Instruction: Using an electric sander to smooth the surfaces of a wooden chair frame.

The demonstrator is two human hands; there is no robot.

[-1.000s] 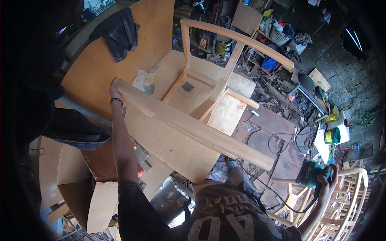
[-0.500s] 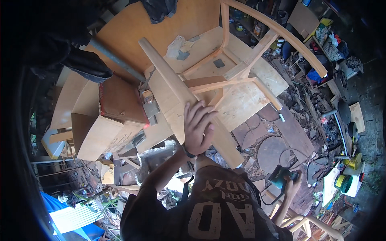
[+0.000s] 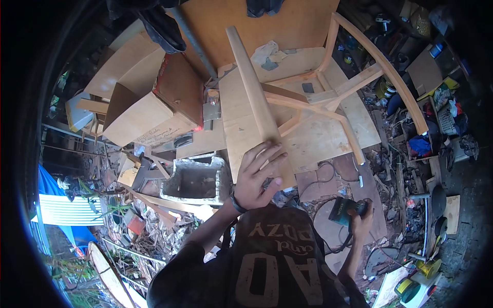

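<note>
The right hand (image 3: 360, 222) is sitting lowest, at about five o'clock, its fingers wrapping closed around a dark green power tool (image 3: 345, 209) with a cord trailing beside it; the left hand (image 3: 258, 177) is lying just below centre, fingers spread wide and flat, pressing on the near end of a long pale wooden board (image 3: 252, 92) rather than gripping it; that board is running from the hand up toward twelve o'clock, lying across an unfinished wooden chair frame (image 3: 354, 87) that is resting on a plywood worktop (image 3: 318, 138); at nine o'clock from the left hand a grey hollow concrete block (image 3: 194, 180) is standing open-topped; further toward ten o'clock cardboard boxes (image 3: 149, 113) are leaning together; a crumpled rag (image 3: 266, 53) is lying on the worktop near twelve o'clock.
</note>
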